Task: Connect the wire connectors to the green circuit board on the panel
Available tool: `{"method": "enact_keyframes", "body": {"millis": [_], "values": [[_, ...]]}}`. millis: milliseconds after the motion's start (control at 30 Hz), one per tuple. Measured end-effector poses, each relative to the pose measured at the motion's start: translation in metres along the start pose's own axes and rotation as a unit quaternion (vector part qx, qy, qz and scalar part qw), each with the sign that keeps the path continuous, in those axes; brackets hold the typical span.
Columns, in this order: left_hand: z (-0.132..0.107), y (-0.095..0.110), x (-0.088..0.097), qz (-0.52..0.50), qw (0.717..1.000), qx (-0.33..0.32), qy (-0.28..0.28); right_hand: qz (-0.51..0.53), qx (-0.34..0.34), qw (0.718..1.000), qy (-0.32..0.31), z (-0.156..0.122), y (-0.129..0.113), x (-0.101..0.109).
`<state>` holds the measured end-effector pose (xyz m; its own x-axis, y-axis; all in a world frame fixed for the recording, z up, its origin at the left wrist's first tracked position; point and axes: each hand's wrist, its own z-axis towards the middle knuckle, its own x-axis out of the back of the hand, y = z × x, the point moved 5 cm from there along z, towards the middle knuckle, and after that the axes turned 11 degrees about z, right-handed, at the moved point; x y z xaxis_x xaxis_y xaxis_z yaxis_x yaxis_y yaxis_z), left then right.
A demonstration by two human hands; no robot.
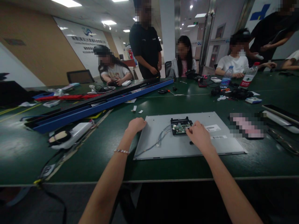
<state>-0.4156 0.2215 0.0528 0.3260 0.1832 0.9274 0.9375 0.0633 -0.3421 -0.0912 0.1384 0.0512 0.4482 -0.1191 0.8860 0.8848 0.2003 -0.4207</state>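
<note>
A grey metal-backed display panel (pixel 177 147) lies flat on the table in front of me. On its back sits a green circuit board (pixel 181 128) in a black plastic frame (pixel 173 120). Grey cables (pixel 151 146) run from the board toward the panel's lower left corner. My left hand (pixel 137 125) is closed at the panel's upper left edge, its fingertips partly hidden. At the board's right side, my right hand (pixel 199 134) pinches with thumb and fingers; the exact grip point is covered by the fingers.
A long blue and black bar (pixel 105 104) crosses the table at the left, behind a white device (pixel 76 135) with cables. Phones and glasses (pixel 282 141) lie at the right. Two bottles (pixel 249 74) and a screwdriver (pixel 171 92) are farther back. Several people are around the far side.
</note>
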Motion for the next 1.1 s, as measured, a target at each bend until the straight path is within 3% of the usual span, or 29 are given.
{"method": "enact_keyframes", "body": {"millis": [167,333,467,767,1100], "values": [[-0.0002,0.0001,-0.0004,0.0,1.0,0.005,-0.003,-0.02,-0.015,1.0,0.005,0.0012,0.0022,0.0021],[-0.0018,0.0005,0.001,0.001,1.0,0.007,-0.003,0.03,0.038,0.997,0.055,0.0008,-0.0021,0.0046],[-0.0018,0.0007,0.0004,0.003,1.0,0.006,0.002,0.062,0.065,0.995,0.031,0.0008,-0.005,-0.0006],[-0.0002,0.0004,-0.002,0.006,1.0,0.006,0.007,0.032,0.019,0.998,0.047,0.0014,0.0043,-0.004],[-0.0021,0.0005,-0.0011,0.002,1.0,0.004,0.002,0.017,0.021,0.999,0.023,0.0009,0.0008,-0.0047]]}}
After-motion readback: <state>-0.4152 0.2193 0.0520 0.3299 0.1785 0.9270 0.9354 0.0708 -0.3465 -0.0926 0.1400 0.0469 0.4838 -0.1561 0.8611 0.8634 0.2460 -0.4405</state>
